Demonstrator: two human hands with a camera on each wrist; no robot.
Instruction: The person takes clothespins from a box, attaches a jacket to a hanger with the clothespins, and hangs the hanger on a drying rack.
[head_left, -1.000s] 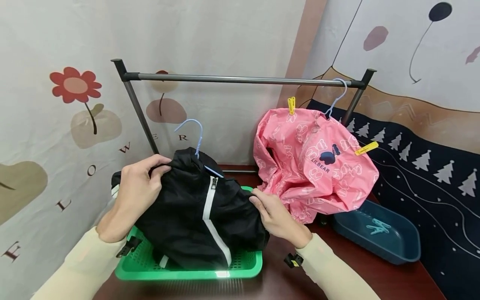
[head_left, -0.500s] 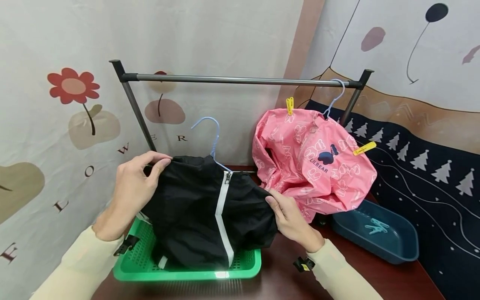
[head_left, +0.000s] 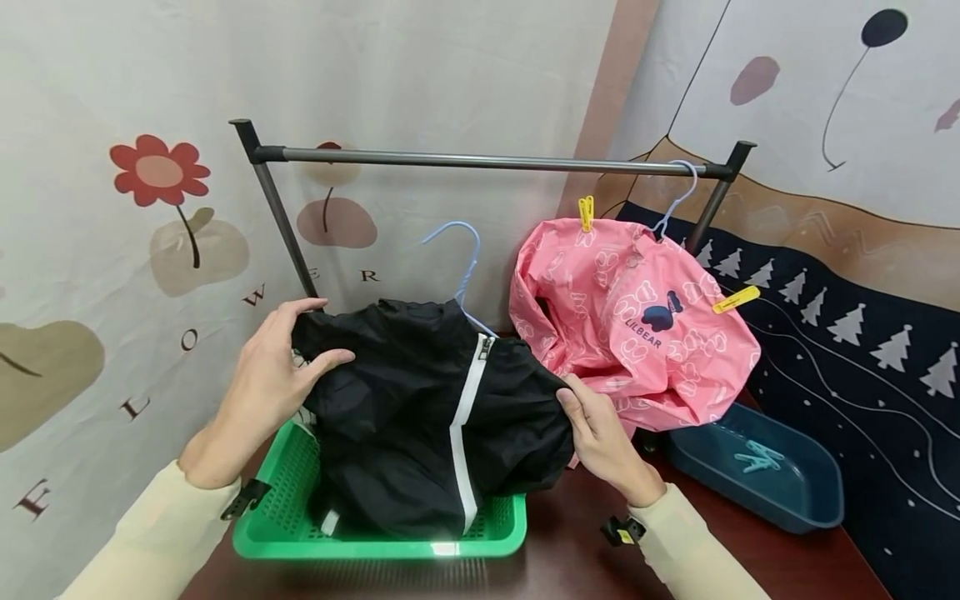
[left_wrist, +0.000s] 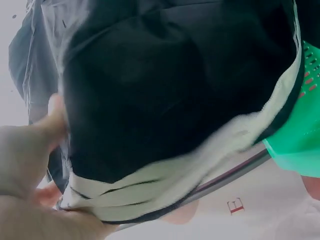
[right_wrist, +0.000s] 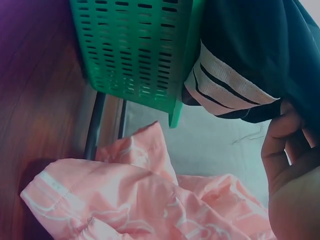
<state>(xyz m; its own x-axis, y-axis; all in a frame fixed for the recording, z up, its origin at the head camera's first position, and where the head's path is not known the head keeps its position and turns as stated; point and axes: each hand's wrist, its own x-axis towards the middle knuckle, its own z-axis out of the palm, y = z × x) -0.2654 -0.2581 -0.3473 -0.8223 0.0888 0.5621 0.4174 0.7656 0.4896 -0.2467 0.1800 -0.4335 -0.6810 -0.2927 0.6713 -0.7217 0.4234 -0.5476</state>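
Note:
A black jacket (head_left: 390, 417) with a white zip strip is spread over a green basket (head_left: 262, 533). From its collar rises the hook of a blue hanger (head_left: 472, 258), free of any rail. At the jacket's left shoulder, my left hand (head_left: 262, 387) has its thumb and fingers spread apart, straight, with cloth between them. My right hand (head_left: 607, 437) pinches the opposite shoulder between thumb and fingers. The right wrist view shows those fingers curled at the cloth, close to a white-striped cuff (right_wrist: 227, 82). White trim (left_wrist: 145, 187) edges the dark cloth in the left wrist view.
A grey rail (head_left: 465, 158) spans a rack behind the basket. At its right end a pink jacket (head_left: 637, 333) hangs from a blue hanger, with yellow clothespins (head_left: 587, 213) on it. A dark blue tray (head_left: 810, 500) holds light blue clothespins (head_left: 759, 457).
The black jacket and its hanger hook have shifted right, and the jacket is spread wider. My right hand moved right with it. My left hand's pinch has loosened, thumb and fingers now apart.

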